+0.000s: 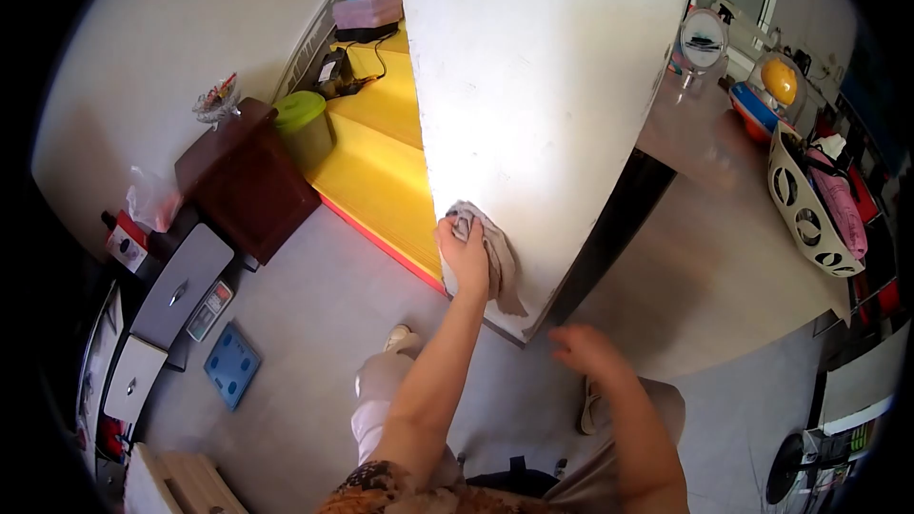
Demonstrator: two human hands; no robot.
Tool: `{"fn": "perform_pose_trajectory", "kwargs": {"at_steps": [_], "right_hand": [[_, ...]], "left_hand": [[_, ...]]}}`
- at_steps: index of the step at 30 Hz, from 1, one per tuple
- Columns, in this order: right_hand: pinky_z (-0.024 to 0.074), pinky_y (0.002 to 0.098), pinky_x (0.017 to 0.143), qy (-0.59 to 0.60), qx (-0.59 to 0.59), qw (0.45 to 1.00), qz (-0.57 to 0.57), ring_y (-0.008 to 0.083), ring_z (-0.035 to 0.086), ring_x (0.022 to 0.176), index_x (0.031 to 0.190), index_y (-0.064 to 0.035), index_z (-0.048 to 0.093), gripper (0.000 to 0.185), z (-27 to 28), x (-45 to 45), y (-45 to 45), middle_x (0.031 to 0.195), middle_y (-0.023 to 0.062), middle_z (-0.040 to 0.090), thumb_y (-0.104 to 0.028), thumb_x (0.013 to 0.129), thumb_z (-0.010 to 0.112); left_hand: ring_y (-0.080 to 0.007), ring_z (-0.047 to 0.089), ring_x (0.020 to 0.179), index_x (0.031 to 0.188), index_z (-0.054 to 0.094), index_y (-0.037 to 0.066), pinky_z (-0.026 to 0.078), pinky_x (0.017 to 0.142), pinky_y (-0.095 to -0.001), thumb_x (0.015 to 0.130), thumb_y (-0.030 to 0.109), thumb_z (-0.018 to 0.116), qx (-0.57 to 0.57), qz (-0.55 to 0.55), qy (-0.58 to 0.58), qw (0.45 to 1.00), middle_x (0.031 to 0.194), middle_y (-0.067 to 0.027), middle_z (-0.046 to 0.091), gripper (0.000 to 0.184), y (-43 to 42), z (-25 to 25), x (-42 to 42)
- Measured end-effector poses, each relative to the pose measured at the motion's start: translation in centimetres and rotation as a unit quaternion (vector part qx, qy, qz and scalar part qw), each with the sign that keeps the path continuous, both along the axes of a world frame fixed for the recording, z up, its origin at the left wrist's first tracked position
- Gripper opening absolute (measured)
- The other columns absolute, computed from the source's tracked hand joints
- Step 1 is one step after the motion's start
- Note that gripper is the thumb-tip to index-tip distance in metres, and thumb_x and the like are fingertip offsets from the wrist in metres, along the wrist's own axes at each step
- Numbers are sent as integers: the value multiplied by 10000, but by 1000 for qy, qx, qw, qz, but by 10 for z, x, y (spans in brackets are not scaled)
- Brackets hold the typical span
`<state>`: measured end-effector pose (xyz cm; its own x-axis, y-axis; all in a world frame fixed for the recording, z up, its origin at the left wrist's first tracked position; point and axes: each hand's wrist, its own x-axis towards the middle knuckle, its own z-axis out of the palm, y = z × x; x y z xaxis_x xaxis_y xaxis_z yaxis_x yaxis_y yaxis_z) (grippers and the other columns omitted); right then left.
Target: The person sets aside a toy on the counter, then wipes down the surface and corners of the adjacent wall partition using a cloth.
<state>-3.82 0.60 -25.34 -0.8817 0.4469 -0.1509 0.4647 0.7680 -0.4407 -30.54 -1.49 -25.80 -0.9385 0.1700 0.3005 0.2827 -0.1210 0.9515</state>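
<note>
My left hand [461, 252] grips a crumpled grey-beige cloth [497, 262] and presses it against the lower left part of a white wall end [543, 86]. The cloth hangs down to the right of the fingers, near the wall's bottom edge. Small dark marks show on the white surface. Lower right of the wall's corner, my right hand [586, 350] hangs in the air, slightly blurred; its fingers look partly curled, and whether they hold anything is unclear.
Yellow stairs [371, 162] rise left of the wall, with a green-lidded bin [305, 128] beside a dark red cabinet [248, 181]. A blue scale [231, 365] lies on the floor. At right, a table [714, 295] bears a white basket [804, 209] and a round mirror [704, 39].
</note>
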Motion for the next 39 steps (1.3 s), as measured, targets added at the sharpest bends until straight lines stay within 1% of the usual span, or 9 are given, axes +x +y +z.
{"fn": "perform_pose_trajectory", "kwargs": {"at_steps": [7,10,16,20,23,25,31,35,39], "right_hand": [[540,457,829,-24,-14,999,-21,359,674,932,1177,-96,678,364,-7,0,-6,990,170,707,-189,827,711],[542,452,838,-23,6,1000,-11,351,677,935,1190,-99,677,376,-13,-1,0,1006,166,711,-191,827,710],[541,454,827,0,-13,1000,-10,355,676,919,1189,-98,681,390,-6,-6,-4,978,165,709,-176,809,717],[538,451,820,19,-31,999,-11,361,669,922,1191,-90,681,389,-6,-7,-7,960,168,703,-178,814,720],[532,465,878,5,-50,999,-16,363,657,1038,1191,-116,694,354,2,-9,-5,1086,165,707,-164,841,705],[536,456,841,11,-28,1000,-1,356,666,969,1192,-95,686,370,-7,-7,-2,1011,169,706,-176,832,715],[536,449,844,-21,-35,999,-3,347,667,966,1212,-96,674,388,-2,-10,-4,1023,163,706,-192,839,721],[541,450,836,-27,-10,1000,-10,349,671,951,1216,-104,673,398,-4,-11,-3,1018,157,710,-199,834,730],[544,445,822,16,-22,1000,-3,353,674,931,1198,-105,685,387,-13,-8,-7,995,158,708,-202,827,737]], "left_hand": [[-358,541,1019,1047,568,-12,427,929,-415,806,77,767,-29,42,-40,998,1065,-188,550,325,10,-54,-14],[-374,556,1021,1053,579,-8,440,924,-426,795,80,773,-33,41,22,998,1072,-192,559,335,7,-21,-4],[-379,574,1007,1048,584,8,464,894,-435,796,83,771,-106,71,-42,991,1077,-187,561,323,5,-33,-15],[-380,583,1016,1045,585,13,473,896,-442,793,101,783,-78,52,59,994,1092,-188,561,332,0,-29,-10],[-379,578,1012,1040,583,18,466,899,-440,789,102,790,-113,33,38,992,1096,-184,559,337,-3,-35,-31],[-380,574,1008,1039,578,20,460,902,-440,784,96,791,-142,-1,-3,990,1094,-180,557,341,-5,-38,-46],[-379,572,1010,1051,581,17,459,908,-433,771,70,786,-107,-5,133,985,1099,-183,559,351,-10,-19,-19],[-384,588,998,1043,576,11,468,882,-441,774,63,779,-145,32,21,989,1095,-184,558,340,-11,-21,-50],[-384,588,1008,1037,574,16,468,886,-440,783,76,783,-114,8,112,987,1074,-183,563,335,-9,-15,-24]]}}
